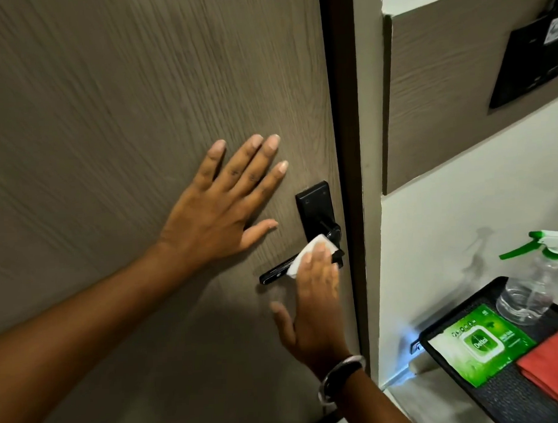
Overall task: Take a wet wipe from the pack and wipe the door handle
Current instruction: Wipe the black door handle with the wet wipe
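While the left hand [220,210] lay open and flat against the wood-grain door [107,107], fingers spread, it held nothing and rested just left of the black handle plate [312,203]. Below the plate, the black lever door handle [274,274] extended toward the left. The right hand [313,293], wearing a bracelet [339,378] at the wrist, pressed a white wet wipe [305,255] against the lever with extended fingers; the wipe covered the lever's pivot end. Right of the door frame, a black tray [503,396] carried the green wipe pack [478,343] at its near-left corner, a clear spray bottle [530,286] at its far edge, and a red cloth [556,372] along its right side.
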